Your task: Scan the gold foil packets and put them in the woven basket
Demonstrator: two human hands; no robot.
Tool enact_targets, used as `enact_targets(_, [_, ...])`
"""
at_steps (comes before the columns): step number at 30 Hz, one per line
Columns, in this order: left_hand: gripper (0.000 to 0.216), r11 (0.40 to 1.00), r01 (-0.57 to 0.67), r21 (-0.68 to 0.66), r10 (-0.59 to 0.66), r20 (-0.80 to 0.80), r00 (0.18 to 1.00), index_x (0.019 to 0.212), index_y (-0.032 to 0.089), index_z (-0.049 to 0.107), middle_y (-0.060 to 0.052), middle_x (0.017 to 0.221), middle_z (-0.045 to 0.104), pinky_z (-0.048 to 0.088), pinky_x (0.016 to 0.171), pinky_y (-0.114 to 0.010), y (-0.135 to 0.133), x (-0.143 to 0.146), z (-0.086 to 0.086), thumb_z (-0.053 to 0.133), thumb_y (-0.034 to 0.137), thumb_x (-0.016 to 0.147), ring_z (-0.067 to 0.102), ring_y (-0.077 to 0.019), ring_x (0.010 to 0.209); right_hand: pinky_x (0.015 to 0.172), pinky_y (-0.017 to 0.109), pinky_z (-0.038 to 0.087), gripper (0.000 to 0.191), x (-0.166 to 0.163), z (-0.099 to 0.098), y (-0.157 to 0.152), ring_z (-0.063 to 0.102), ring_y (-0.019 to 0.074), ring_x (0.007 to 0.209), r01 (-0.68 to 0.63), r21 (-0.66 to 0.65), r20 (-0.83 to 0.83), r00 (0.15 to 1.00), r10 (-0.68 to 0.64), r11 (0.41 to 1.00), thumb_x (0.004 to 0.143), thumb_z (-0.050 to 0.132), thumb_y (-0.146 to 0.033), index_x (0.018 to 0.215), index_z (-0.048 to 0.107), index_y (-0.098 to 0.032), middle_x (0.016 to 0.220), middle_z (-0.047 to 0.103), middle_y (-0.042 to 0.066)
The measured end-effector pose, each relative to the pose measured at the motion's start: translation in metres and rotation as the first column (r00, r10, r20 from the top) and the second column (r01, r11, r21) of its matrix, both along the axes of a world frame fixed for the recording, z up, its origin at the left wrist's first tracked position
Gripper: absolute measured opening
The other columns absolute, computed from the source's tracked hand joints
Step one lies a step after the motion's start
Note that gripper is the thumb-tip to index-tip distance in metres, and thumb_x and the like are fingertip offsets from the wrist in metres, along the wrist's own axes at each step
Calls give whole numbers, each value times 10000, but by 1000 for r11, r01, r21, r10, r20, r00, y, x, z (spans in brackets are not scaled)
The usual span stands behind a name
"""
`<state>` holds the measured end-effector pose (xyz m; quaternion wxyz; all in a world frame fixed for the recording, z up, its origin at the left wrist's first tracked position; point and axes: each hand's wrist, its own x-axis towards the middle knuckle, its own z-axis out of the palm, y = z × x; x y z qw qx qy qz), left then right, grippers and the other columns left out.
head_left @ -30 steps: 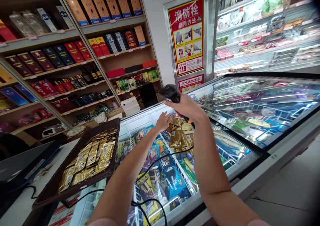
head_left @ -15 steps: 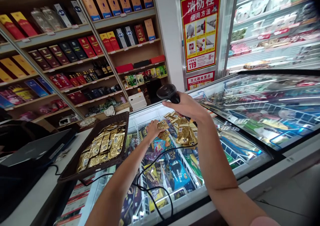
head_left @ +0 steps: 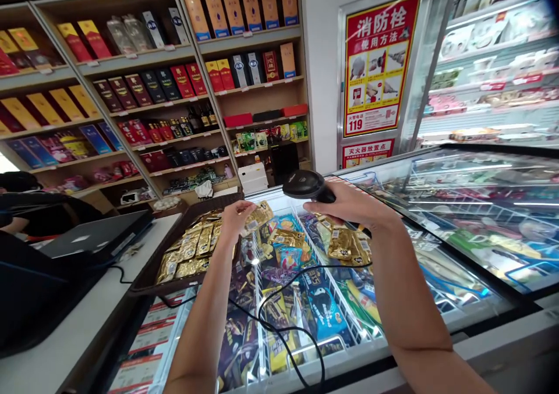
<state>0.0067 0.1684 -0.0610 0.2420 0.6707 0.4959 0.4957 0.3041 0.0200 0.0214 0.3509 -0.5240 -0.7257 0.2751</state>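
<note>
Left hand [head_left: 233, 218] pinches a gold packet [head_left: 258, 215] up, face angled toward the scanner [head_left: 305, 185], which the right hand [head_left: 356, 206] grips closed.

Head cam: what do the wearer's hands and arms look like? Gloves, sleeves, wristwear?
Left hand and right hand are both bare: no gloves, rings, watch or bands visible. Left forearm and right forearm are uncovered to the frame edge; no sleeve shows.

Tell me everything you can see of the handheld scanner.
The scanner is black and plastic-looking, with a rounded, hooded head pointing left toward the gold packet in the left hand. The right hand wraps its handle, hiding it. It is held above the chest freezer; a black cable loops below it.
</note>
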Motion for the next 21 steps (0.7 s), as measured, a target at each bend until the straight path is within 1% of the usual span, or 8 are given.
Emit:
enact_targets(3, [298, 999, -50, 9, 47, 207, 977, 789, 160, 751, -27, 714, 686, 385, 592, -232, -6, -9, 13, 797, 419, 649, 567, -139, 654, 454, 252, 349, 433, -2, -2, -3, 488, 132, 440, -150, -48, 1, 989, 150, 987, 805, 694, -611, 899, 595, -200, 501, 528, -37])
enact_targets(5, [304, 991, -121, 55, 96, 336, 937, 806, 158, 743, -16, 710, 672, 395, 599, -226, -8, -11, 18, 795, 411, 646, 561, -129, 653, 449, 242, 345, 435, -5, -4, -4, 476, 120, 444, -226, -79, -19, 974, 225, 971, 805, 701, -603, 910, 594, -195, 514, 522, -42])
enact_targets(7, [286, 972, -201, 122, 134, 419, 898, 813, 158, 734, -5, 706, 657, 407, 619, -223, -8, -11, 20, 784, 392, 656, 557, -120, 658, 441, 236, 341, 439, -9, -5, -5, 471, 111, 446, -277, -98, -49, 961, 273, 956, 799, 714, -593, 929, 595, -190, 534, 523, -45])
enact_targets(10, [258, 945, -268, 188, 152, 475, 867, 787, 156, 715, 3, 693, 643, 414, 629, -225, -6, -9, 21, 772, 378, 671, 548, -115, 652, 426, 232, 336, 455, -15, -5, -5, 466, 105, 441, -324, -120, -66, 946, 319, 938, 782, 738, -579, 958, 604, -182, 547, 521, -49])
enact_targets(14, [260, 926, -313, 211, 160, 532, 832, 767, 156, 691, 8, 691, 639, 417, 630, -229, -5, -8, 22, 783, 374, 658, 543, -113, 644, 411, 232, 319, 455, -18, -3, -6, 466, 106, 435, -329, -118, -18, 944, 329, 937, 783, 737, -575, 959, 631, -169, 528, 515, -50])
enact_targets(18, [272, 926, -309, 216, 150, 541, 828, 770, 153, 685, 13, 682, 629, 414, 630, -227, -6, -8, 24, 785, 375, 650, 537, -107, 635, 408, 226, 314, 439, -16, -3, -5, 464, 108, 432, -335, -111, 0, 941, 337, 936, 798, 729, -563, 958, 641, -163, 492, 495, -56])
enact_targets(21, [263, 925, -323, 202, 178, 519, 836, 771, 157, 681, 13, 680, 629, 415, 624, -228, -6, -8, 24, 773, 377, 660, 536, -110, 634, 401, 220, 315, 438, -16, -4, -4, 461, 105, 429, -343, -104, -10, 939, 344, 934, 800, 732, -558, 967, 640, -164, 494, 500, -57])
